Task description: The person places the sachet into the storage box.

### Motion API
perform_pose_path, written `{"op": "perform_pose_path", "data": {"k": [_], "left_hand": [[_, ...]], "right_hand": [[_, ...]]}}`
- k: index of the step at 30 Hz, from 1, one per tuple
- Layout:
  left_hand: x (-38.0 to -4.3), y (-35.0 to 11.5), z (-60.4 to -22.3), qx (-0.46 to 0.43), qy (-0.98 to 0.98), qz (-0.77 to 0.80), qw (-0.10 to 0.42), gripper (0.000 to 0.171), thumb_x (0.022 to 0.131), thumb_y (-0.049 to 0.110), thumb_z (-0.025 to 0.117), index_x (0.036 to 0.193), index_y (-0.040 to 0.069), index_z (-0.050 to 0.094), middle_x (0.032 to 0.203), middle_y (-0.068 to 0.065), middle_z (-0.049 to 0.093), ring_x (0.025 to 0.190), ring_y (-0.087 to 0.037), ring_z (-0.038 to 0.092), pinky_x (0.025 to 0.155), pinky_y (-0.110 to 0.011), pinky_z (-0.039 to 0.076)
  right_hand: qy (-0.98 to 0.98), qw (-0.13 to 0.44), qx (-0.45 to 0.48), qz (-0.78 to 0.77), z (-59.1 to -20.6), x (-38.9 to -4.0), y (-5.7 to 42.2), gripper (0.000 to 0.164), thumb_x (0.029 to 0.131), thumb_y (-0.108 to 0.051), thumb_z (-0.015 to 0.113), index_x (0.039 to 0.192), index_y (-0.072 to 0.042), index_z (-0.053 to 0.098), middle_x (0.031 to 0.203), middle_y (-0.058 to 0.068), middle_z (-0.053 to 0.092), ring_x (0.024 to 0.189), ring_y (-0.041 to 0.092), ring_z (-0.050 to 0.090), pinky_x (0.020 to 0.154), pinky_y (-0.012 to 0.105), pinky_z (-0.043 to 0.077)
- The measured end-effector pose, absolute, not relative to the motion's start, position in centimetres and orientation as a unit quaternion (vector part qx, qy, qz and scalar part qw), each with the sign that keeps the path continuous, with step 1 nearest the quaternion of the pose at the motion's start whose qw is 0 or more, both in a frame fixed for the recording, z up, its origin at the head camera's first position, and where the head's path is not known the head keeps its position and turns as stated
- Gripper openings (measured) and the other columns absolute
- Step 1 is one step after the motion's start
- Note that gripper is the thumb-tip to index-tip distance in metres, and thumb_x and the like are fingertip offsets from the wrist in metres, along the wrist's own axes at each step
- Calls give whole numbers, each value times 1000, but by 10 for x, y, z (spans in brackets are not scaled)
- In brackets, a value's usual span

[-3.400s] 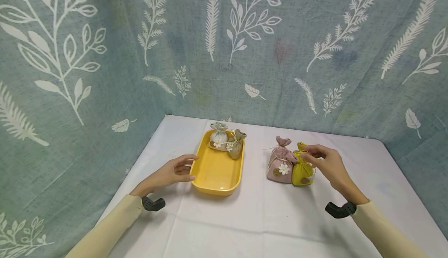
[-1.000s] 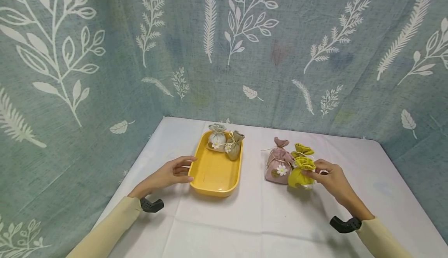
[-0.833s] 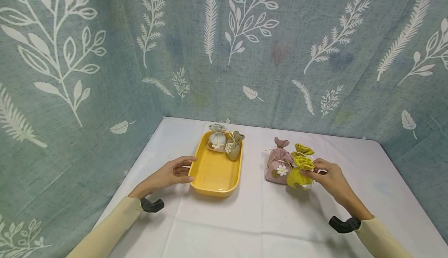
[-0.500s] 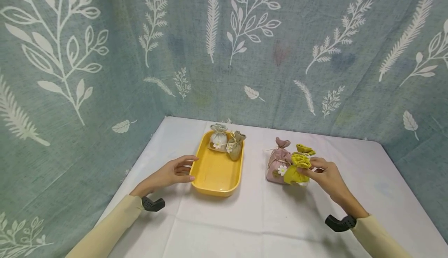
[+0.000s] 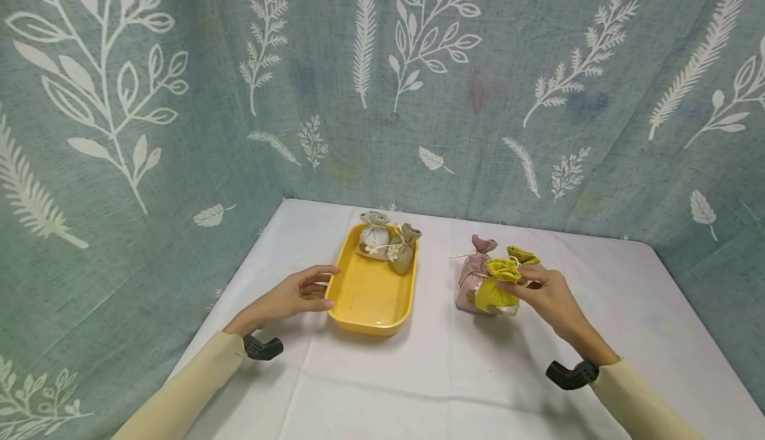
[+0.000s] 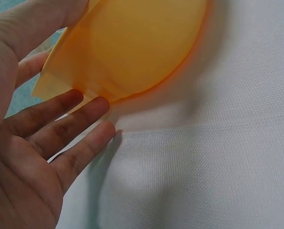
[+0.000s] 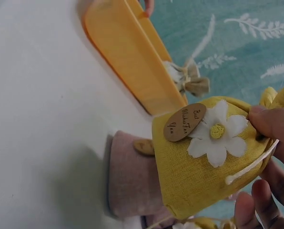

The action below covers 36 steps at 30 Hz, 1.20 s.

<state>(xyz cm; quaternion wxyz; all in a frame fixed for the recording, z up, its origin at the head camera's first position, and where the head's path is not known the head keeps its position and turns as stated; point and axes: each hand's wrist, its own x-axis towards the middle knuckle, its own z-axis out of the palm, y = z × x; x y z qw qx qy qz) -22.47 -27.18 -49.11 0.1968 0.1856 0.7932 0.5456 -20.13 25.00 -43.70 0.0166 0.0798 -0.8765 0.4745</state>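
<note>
With thumb and fingers, my right hand [image 5: 546, 294] pinches the neck of a yellow drawstring pouch [image 5: 497, 291]. In the right wrist view this yellow pouch [image 7: 199, 157] carries a white flower and an oval wooden tag, and hangs tilted in front of a pink pouch [image 7: 132, 176]. Another yellow pouch [image 5: 524, 255] stands behind, partly hidden by the fingers. My left hand [image 5: 295, 294] rests at the left rim of a yellow tray [image 5: 367, 300], three fingers loosely extended in the left wrist view along its outer wall [image 6: 132, 47].
A pale grey pouch [image 5: 374, 241] and an olive-beige pouch [image 5: 404, 254] sit together at the tray's far end. White cloth [image 5: 382, 387] covers the table. A blue-green leaf-patterned curtain [image 5: 442, 128] closes off the back and sides.
My right hand has taken hold of the front yellow pouch, raised it and moved it left, where it now overlaps the pink pouches. The left hand and tray keep their place.
</note>
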Motion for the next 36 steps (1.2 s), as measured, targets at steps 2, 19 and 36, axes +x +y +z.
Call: {"op": "perform_pose_path", "data": {"k": [2,19,36], "left_hand": [[-225,-272,-491,186,794,545,196,79,90,28,83,156,16,42,153,-13,48,136,-33,52,108,-43,49],[-223,-272,-490,186,789,550,199,79,91,28,82,157,17,40,154,-14,48,136,-32,52,107,-40,50],[-222,-272,-491,195,788,550,194,79,92,26,81,158,14,39,155,-15,46,137,-34,51,108,-42,50]], "right_hand": [[-874,18,86,478,-436,-202,247,43,90,-33,83,123,-6,76,119,11,68,98,24,55,72,26,52],[-848,23,113,518,-427,-214,220,48,88,-31,85,76,1,51,78,5,42,82,24,46,60,27,42],[-826,13,145,544,-427,-229,190,35,88,-29,85,79,-5,61,83,6,46,79,20,48,63,24,46]]}}
